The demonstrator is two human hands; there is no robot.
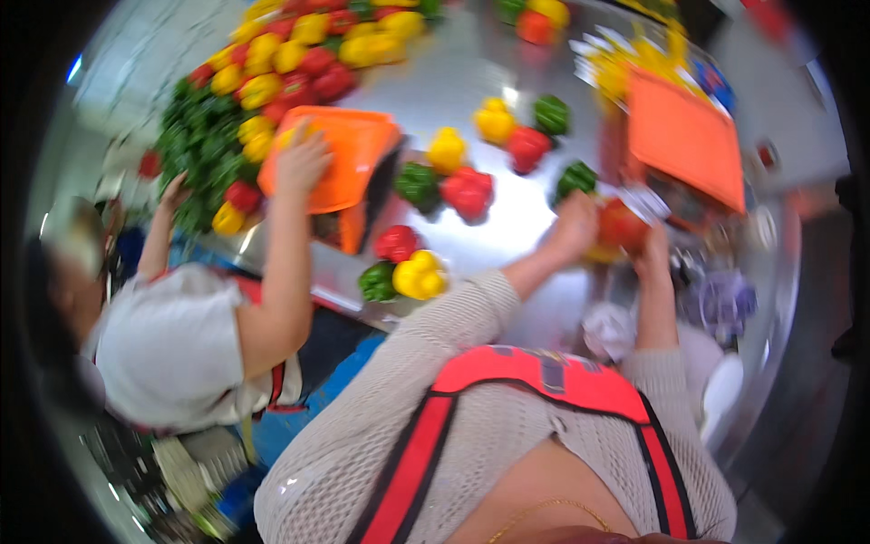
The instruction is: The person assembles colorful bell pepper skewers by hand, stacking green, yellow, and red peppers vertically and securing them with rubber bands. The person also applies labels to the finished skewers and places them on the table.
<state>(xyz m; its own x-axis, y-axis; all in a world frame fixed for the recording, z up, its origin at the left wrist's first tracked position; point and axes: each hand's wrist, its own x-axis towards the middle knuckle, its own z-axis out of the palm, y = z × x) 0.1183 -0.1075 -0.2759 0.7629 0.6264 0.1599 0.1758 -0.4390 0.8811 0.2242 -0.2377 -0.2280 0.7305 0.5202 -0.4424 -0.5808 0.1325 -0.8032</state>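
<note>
Right hand (654, 247) and left hand (573, 222) clasp a red pepper (622, 227) — round, glossy, blurred — from both sides.

a red bell pepper (622, 227), round and glossy, sits near the right edge of the steel counter (435, 86), just below the near corner of an orange scale there; it is blurred, and its stem end cannot be made out. it is clasped from both sides, the left hand (575, 227) closed against its left flank and the right hand (651, 245) curled over its lower right. whether it rests on the counter or is held just off it cannot be told, and a bit of yellow shows under its lower left edge.
</note>
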